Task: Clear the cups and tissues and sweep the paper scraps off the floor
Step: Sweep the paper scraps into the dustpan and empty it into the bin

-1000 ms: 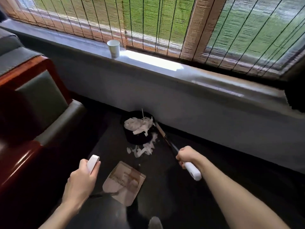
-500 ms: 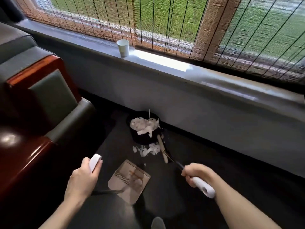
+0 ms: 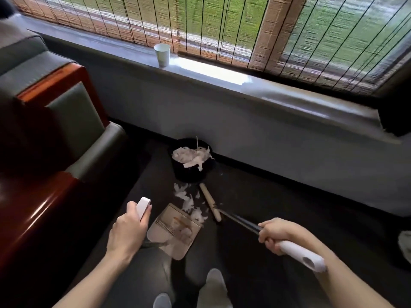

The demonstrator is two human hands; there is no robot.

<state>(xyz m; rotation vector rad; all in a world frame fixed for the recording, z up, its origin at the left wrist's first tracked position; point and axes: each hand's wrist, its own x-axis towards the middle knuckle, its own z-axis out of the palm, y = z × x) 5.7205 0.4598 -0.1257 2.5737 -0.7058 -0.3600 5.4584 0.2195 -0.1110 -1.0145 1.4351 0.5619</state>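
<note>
Both hands are busy with the sweep: the left hand [image 3: 129,227] is gripping the white handle of the dustpan [image 3: 175,234], keeping its lip on the dark floor [image 3: 266,196] at lower centre, while the right hand [image 3: 275,235] is wrapping round the white grip of the broom [image 3: 302,257] at lower right.

The paper scraps [image 3: 189,202] are lying in a loose trail at mid-frame. The nearest pieces are touching the pan's front edge and a few are sitting inside it. Over the past second the broom head [image 3: 210,202] has been travelling away from the black bin [image 3: 189,174] towards the pan, dragging the scraps from the bin's foot. The right hand has been drawing back to the lower right with each stroke.

That is bringing the litter within reach of the pan, so the sweeping step is looking well advanced, though stray bits above the pan are probably needing another stroke. White tissues [image 3: 191,155] are heaping over the bin's rim.

Further out, a paper cup [image 3: 162,54] is standing upright on the grey window sill [image 3: 222,72] at upper centre, not yet cleared. A slatted blind [image 3: 244,25] is hanging behind it and an armchair [image 3: 66,103] is filling the left edge.
</note>
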